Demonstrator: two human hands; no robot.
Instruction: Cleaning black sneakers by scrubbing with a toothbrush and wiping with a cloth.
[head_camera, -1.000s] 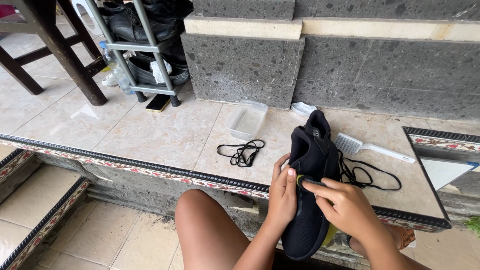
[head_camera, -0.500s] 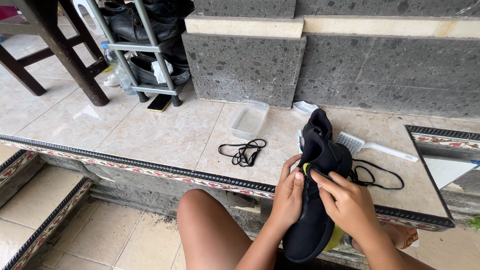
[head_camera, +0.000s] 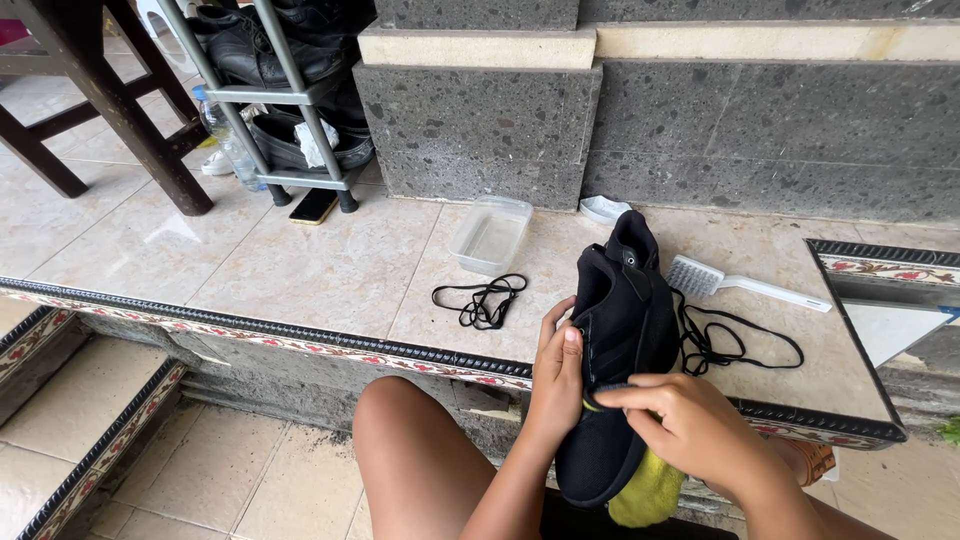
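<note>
Nearest to us, the right hand (head_camera: 690, 425) lies across the lower part of a black soft-fabric shoe (head_camera: 615, 350), its fingers (head_camera: 625, 397) curled and pinched on a thin yellow-green edge at the shoe's opening. The left hand (head_camera: 555, 375) clasps the shoe's left side, thumb up along the upper, fingers wrapped behind and out of our sight. The shoe stands nearly upright over the person's lap, its far end tilted above the tiled ledge (head_camera: 330, 270).

We judge the shoe light and its upper pliable, so it will buckle if squeezed mid-body. The sole and the heel look the stiffer parts, and the firmest hold is likely there. A yellow cloth (head_camera: 650, 492) shows beneath the shoe's near end.

Farther out on the ledge, a coiled black shoelace (head_camera: 485, 300) lies left of the shoe, and a second loose black lace (head_camera: 735, 340) lies right of it. Beyond that rests a white-handled scrubbing brush (head_camera: 740, 285). A clear plastic rectangular tub (head_camera: 490, 235) sits near the grey stone wall (head_camera: 700, 150), a metal shoe rack (head_camera: 280, 100) to its left.
</note>
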